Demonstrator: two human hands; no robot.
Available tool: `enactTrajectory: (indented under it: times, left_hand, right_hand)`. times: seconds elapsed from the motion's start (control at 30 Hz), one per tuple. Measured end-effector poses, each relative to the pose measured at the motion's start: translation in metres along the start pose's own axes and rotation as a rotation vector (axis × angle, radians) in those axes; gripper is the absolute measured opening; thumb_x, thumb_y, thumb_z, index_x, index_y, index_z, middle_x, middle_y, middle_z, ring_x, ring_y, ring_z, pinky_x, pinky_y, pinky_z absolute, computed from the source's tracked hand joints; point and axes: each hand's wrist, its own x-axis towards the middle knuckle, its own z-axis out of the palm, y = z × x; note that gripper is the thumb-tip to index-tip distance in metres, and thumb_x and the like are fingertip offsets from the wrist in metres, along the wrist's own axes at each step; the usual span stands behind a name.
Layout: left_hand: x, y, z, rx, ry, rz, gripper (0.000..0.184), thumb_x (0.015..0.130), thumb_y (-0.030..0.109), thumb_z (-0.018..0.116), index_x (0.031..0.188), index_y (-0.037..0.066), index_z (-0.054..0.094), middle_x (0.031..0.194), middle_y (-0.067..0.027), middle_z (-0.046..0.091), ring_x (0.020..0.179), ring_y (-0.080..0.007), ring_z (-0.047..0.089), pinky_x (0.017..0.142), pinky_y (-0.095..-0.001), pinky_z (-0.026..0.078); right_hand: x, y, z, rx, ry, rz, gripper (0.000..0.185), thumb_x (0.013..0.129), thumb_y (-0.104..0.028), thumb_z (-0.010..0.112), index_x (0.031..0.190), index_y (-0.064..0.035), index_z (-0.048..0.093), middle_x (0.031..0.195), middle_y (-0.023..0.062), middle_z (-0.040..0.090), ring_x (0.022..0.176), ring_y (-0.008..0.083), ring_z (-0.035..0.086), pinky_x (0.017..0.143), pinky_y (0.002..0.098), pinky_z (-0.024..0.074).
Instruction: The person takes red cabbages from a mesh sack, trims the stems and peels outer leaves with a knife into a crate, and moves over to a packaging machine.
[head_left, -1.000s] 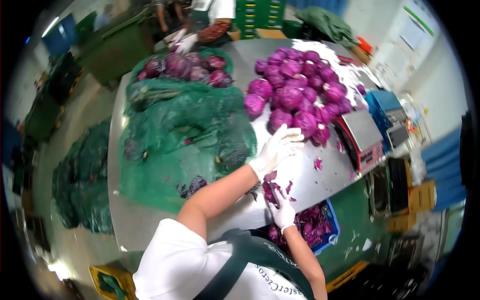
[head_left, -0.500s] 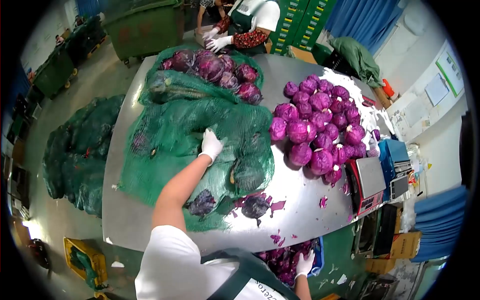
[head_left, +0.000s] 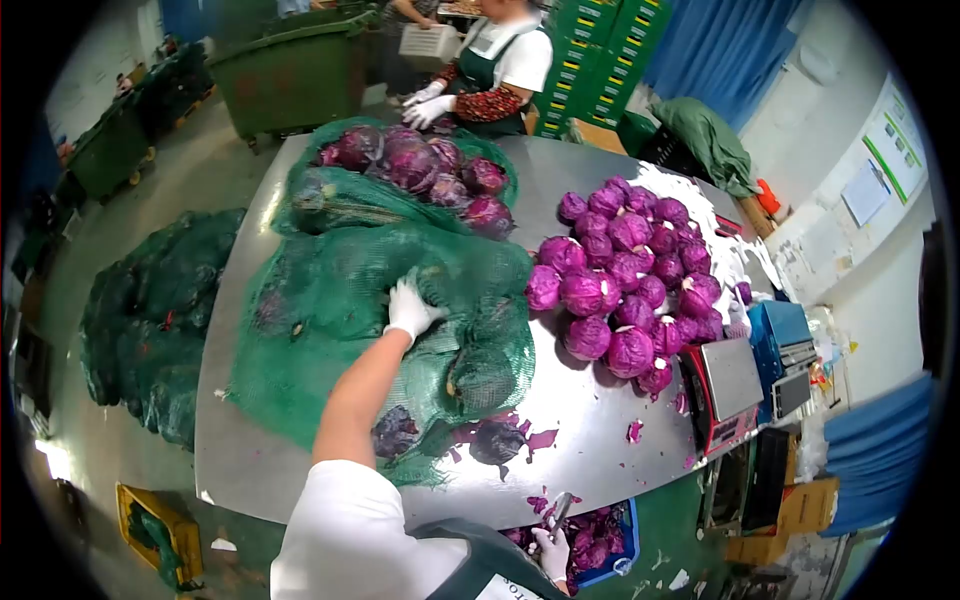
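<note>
My left hand (head_left: 410, 308), white-gloved, rests on the green net bag (head_left: 330, 330) with its thumb and fingers apart; dark cabbages show through the mesh. Near the table's front edge, my right hand (head_left: 552, 553) is closed on a knife (head_left: 562, 508), above a blue crate (head_left: 628, 545) of purple leaves. Two dark cabbages, one (head_left: 395, 430) by the net and another (head_left: 497, 442) among loose leaves, lie on the metal table (head_left: 600, 470). Purple cabbages (head_left: 630, 230) are piled to the right. Unpeeled ones (head_left: 410, 160) fill an open net at the back.
A red scale (head_left: 722, 395) and a blue device (head_left: 785, 335) stand at the table's right. Across the table is a co-worker (head_left: 500, 70) with gloved hands. Full net sacks (head_left: 160, 320) and a yellow crate (head_left: 160, 535) are on the floor at left.
My left hand has moved from near the cabbage pile to the net bag, then shifted slightly on it. My right hand went from the table to the crate; the knife now shows. The view has shifted.
</note>
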Motion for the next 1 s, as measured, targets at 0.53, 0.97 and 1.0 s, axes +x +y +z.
enactTrajectory:
  times: [0.53, 0.97, 1.0]
  left_hand:
    - [-0.249, 0.099, -0.137, -0.648, -0.835, 0.566, 0.094, 0.058, 0.036, 0.087, 0.137, 0.005, 0.047, 0.13, -0.0152, 0.057, 0.118, -0.0295, 0.056, 0.103, -0.0408, 0.044]
    - [-0.355, 0.108, -0.006, -0.489, -0.515, 0.878, 0.049, 0.075, 0.024, 0.068, 0.119, 0.005, 0.059, 0.111, -0.0138, 0.063, 0.103, -0.0316, 0.06, 0.087, -0.0425, 0.05]
    - [-0.355, 0.112, -0.007, -0.565, -0.51, 0.851, 0.049, 0.075, 0.023, 0.068, 0.119, 0.006, 0.058, 0.106, -0.0148, 0.064, 0.098, -0.032, 0.062, 0.086, -0.0424, 0.05]
  right_hand:
    - [-0.031, -0.08, 0.036, 0.016, -0.2, -0.363, 0.053, 0.098, -0.008, 0.05, 0.149, -0.0063, 0.036, 0.081, 0.0028, 0.061, 0.053, 0.0078, 0.053, 0.048, 0.0212, 0.044]
    - [-0.028, -0.012, 0.024, -0.529, 0.119, -0.677, 0.067, 0.08, -0.005, 0.073, 0.14, 0.003, 0.045, 0.131, 0.0168, 0.059, 0.12, 0.0231, 0.055, 0.104, 0.0302, 0.0396]
    - [-0.027, -0.018, 0.03, -0.536, 0.095, -0.722, 0.067, 0.079, -0.004, 0.073, 0.139, 0.0032, 0.046, 0.13, 0.0163, 0.059, 0.119, 0.0227, 0.056, 0.104, 0.0303, 0.04]
